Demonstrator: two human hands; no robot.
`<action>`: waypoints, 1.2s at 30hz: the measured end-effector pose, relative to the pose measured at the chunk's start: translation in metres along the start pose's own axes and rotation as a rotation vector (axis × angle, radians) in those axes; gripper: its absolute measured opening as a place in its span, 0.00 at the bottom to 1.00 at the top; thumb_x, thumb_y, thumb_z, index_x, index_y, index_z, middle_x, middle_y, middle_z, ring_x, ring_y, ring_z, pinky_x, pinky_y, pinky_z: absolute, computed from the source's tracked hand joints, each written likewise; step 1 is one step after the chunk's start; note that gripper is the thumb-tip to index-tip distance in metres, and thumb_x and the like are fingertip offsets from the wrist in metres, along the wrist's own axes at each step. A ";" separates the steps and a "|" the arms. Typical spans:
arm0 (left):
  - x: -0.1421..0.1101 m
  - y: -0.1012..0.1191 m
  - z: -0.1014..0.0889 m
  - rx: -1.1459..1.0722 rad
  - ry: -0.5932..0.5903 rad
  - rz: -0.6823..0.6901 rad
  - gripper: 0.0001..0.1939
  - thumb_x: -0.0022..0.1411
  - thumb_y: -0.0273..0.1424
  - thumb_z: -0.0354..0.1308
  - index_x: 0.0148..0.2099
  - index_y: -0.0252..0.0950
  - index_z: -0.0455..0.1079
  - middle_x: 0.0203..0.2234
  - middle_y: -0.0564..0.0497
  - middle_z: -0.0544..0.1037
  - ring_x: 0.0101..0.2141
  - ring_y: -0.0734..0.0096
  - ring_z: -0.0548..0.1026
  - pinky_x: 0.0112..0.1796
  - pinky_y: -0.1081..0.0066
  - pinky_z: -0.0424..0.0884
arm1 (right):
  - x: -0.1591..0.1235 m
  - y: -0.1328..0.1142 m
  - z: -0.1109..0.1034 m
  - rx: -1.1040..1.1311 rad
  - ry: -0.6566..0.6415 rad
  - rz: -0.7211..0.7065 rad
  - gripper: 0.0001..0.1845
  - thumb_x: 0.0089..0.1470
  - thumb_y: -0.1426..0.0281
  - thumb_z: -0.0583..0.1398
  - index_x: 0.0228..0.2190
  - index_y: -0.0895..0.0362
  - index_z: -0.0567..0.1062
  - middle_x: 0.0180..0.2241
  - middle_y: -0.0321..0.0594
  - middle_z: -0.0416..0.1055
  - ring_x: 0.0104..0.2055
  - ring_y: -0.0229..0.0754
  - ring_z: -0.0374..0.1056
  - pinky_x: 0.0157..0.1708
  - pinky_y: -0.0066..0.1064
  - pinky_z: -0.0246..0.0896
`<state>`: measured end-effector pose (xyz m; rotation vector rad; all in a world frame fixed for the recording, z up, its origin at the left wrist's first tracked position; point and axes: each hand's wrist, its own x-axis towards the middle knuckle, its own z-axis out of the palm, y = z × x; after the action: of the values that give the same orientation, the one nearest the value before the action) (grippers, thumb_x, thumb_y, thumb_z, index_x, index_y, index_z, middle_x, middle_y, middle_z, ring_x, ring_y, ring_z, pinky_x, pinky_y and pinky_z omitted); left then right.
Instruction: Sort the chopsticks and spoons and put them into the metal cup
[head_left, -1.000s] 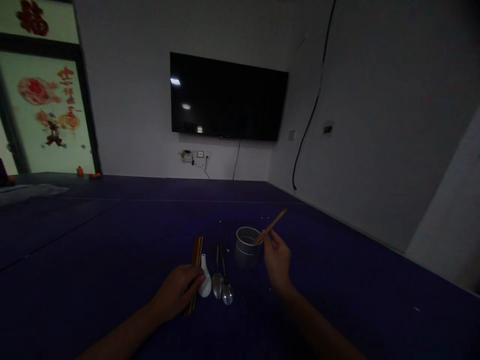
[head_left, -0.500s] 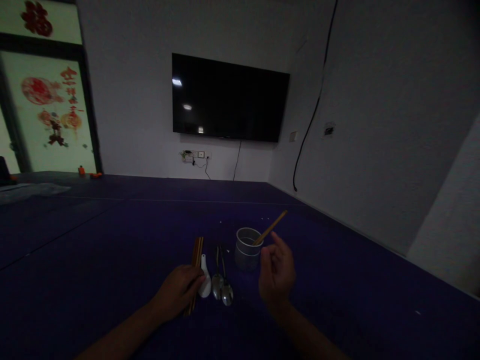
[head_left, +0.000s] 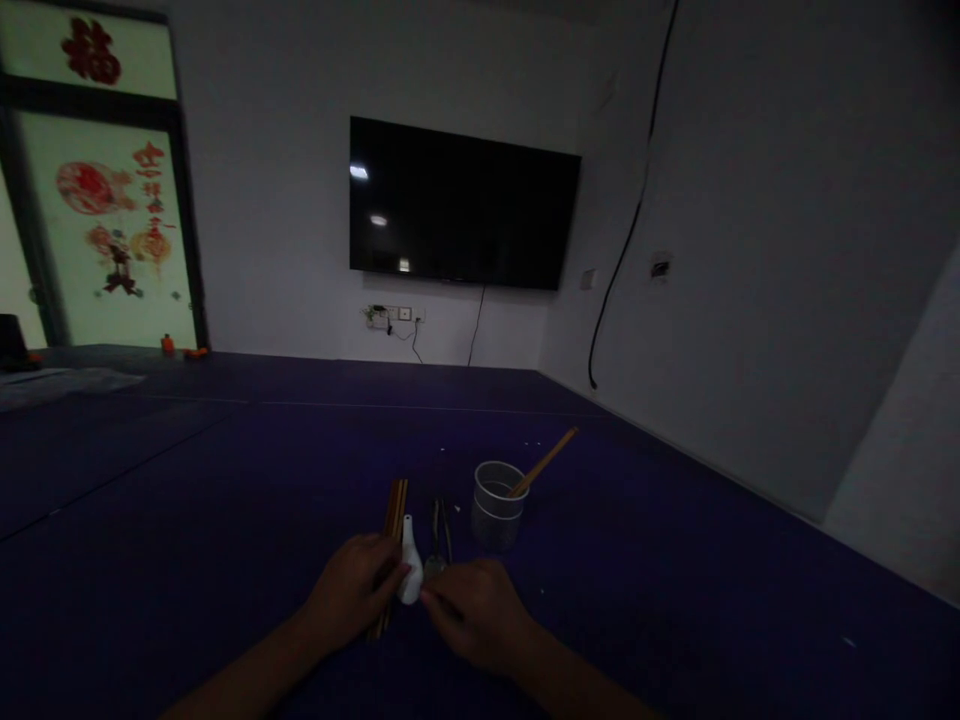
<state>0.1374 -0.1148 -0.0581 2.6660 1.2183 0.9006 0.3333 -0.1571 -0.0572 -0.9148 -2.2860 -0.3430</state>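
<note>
My left hand (head_left: 358, 590) lies closed over a bundle of wooden chopsticks (head_left: 394, 508), its fingertips against the left side of a white soup spoon (head_left: 409, 560). From the other side, my right hand (head_left: 484, 612) has its thumb and forefinger bent together at the edge of that spoon's bowl. Two metal spoons (head_left: 442, 525) lie just right of the white one; my right hand hides most of their bowls. Behind that hand stands a grey metal cup (head_left: 497, 515), with wooden chopsticks (head_left: 551, 458) leaning out of its right side.
Everything lies on a dark purple surface (head_left: 675, 580) with small white scraps on it. A clear plastic sheet (head_left: 67, 385) and orange objects (head_left: 167, 344) are at the far left. A black cable (head_left: 621, 260) hangs down the right wall, and a television (head_left: 465, 205) is mounted ahead.
My right hand has come down and left from beside the cup to the white soup spoon, covering the metal spoons' bowls. My left hand has stayed on the chopsticks. The view has tilted slightly.
</note>
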 end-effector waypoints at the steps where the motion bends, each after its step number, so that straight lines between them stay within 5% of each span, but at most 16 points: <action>1: 0.000 0.000 0.000 0.010 -0.014 -0.013 0.13 0.63 0.36 0.46 0.29 0.37 0.65 0.24 0.50 0.74 0.29 0.68 0.71 0.31 0.70 0.63 | 0.000 0.000 -0.001 0.000 -0.009 0.011 0.13 0.57 0.70 0.51 0.24 0.55 0.70 0.21 0.34 0.73 0.21 0.37 0.68 0.21 0.29 0.49; 14: 0.003 0.000 0.000 0.081 -0.075 -0.099 0.18 0.63 0.38 0.46 0.24 0.36 0.64 0.21 0.51 0.72 0.26 0.69 0.70 0.30 0.71 0.60 | 0.000 0.000 -0.001 0.057 -0.054 0.048 0.13 0.58 0.70 0.51 0.26 0.55 0.72 0.24 0.35 0.74 0.24 0.37 0.70 0.22 0.28 0.50; 36: 0.003 0.002 -0.005 0.042 -0.098 -0.057 0.20 0.66 0.38 0.41 0.26 0.36 0.66 0.23 0.50 0.74 0.28 0.69 0.71 0.31 0.72 0.61 | 0.000 -0.001 -0.002 0.046 -0.088 0.045 0.12 0.58 0.69 0.52 0.26 0.56 0.72 0.25 0.36 0.75 0.25 0.37 0.70 0.23 0.27 0.53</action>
<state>0.1372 -0.1152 -0.0517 2.6579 1.2977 0.7356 0.3338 -0.1587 -0.0560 -0.9734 -2.3395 -0.2336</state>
